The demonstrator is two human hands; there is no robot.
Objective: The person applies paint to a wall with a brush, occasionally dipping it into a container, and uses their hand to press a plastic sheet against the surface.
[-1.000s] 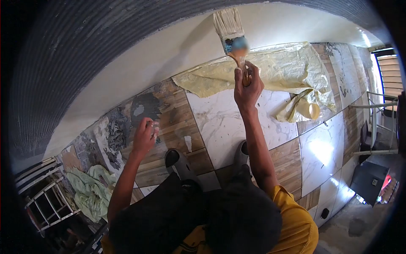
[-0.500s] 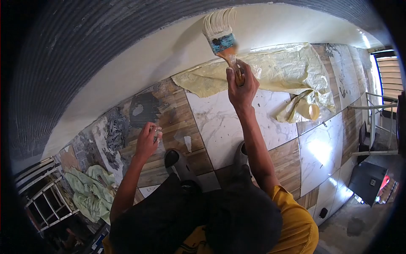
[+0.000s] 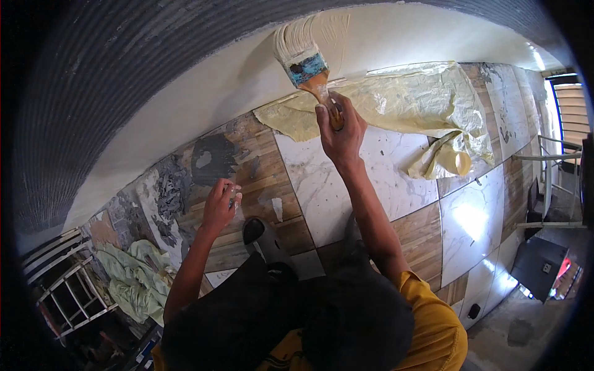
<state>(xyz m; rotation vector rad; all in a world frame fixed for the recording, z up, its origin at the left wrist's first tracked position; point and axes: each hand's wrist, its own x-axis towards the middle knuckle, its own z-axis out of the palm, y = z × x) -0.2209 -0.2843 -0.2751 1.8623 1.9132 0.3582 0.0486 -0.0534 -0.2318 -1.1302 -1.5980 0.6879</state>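
My right hand (image 3: 343,131) grips the wooden handle of a wide paintbrush (image 3: 317,83) with a blue-stained metal band. Cream paint coats its bristles, which press against the pale lower wall (image 3: 396,37), where fresh streaks show beside them. Over the tiled floor, my left hand (image 3: 221,207) hangs with its fingers curled; whatever is between them is too small to make out. A crumpled yellowish sheet (image 3: 408,102) lies along the foot of the wall, just beyond my right hand.
Ribbed dark grey wall surface (image 3: 124,74) rises above the pale band. Another crumpled green sheet (image 3: 133,278) and a metal rack (image 3: 74,297) are at the left. Metal frames (image 3: 547,157) and a dark box (image 3: 539,266) stand at the right. My shoe (image 3: 263,238) rests on the tiles.
My right hand and the brush have moved left along the wall, leaving ridged paint strokes to the right of the bristles. My left hand has barely shifted.
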